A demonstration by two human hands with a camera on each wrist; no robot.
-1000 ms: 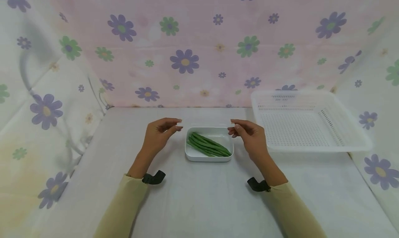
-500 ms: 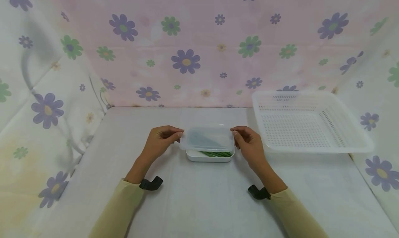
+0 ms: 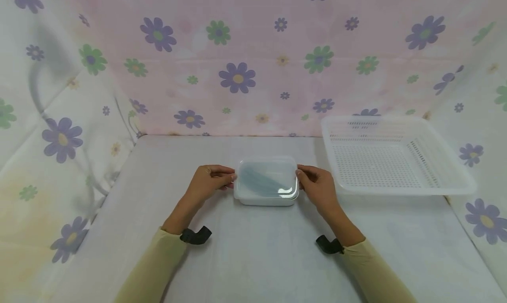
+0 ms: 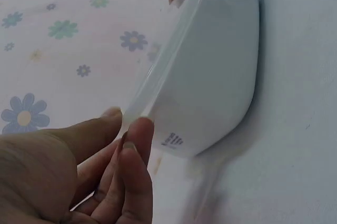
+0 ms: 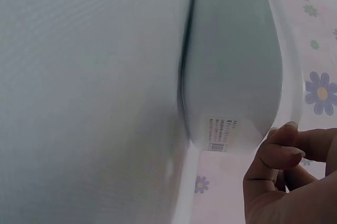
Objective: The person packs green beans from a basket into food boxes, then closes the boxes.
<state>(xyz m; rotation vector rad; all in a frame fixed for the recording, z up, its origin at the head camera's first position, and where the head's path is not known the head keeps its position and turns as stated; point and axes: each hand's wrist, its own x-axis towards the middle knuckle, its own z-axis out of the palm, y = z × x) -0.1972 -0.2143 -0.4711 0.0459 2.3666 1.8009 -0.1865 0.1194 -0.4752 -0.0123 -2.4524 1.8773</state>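
Note:
A white rectangular container [image 3: 269, 202] stands on the table with a translucent lid [image 3: 277, 171] lying over its top. Through the lid the green beans [image 3: 257, 179] show only as a blurred bluish-green shape. At the lid's left edge my left hand [image 3: 211, 179] pinches the rim between thumb and fingers. My right hand [image 3: 317, 182] pinches the right edge the same way. The left wrist view has the lid [image 4: 163, 61] resting along the container's rim [image 4: 210, 66]. In the right wrist view a printed label [image 5: 221, 134] is on the container's side, and a gap shows beside the lid edge [image 5: 292, 77].
A white perforated plastic basket [image 3: 396, 190] stands to the right, close to my right hand. White cloth covers the table [image 3: 253, 254]. A flowered curtain [image 3: 261, 52] hangs behind and along both sides.
Both hands have come down and slightly nearer with the lid, from above the far side of the container onto its rim. The green beans, first plainly visible, are now under the lid.

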